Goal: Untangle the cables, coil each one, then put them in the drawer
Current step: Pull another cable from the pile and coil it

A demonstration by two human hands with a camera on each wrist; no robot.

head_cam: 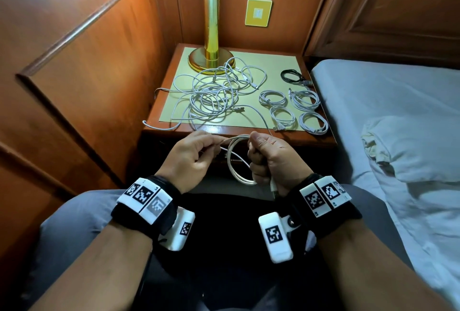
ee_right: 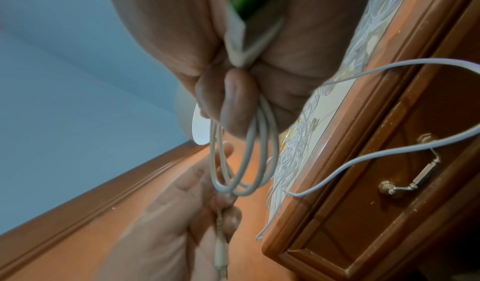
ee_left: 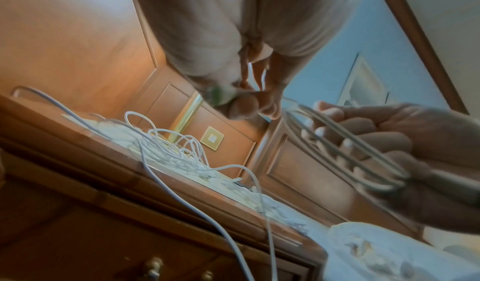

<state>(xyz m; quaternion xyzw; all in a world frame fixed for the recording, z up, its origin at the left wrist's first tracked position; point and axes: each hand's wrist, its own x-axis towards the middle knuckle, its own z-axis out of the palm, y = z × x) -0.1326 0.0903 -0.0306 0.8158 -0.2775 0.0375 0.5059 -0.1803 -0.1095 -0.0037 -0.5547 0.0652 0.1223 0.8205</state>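
Five coils [head_cam: 293, 106] sit by the nightstand's [head_cam: 321, 140] right edge; a tangle [head_cam: 214, 91] remains mid-top. Right hand [head_cam: 271, 158] grips a half-wound cable [head_cam: 236, 158], left hand [head_cam: 191, 156] pinching its strand; the drawer [ee_right: 389, 182] is closed.

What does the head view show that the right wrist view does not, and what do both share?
Only the head view shows the brass lamp, the black coiled cable, four white coiled cables and the bed. Only the right wrist view shows the drawer handle and the green-faced plug in the right palm. Both show the right hand gripping the white coil and the left hand pinching its cable.
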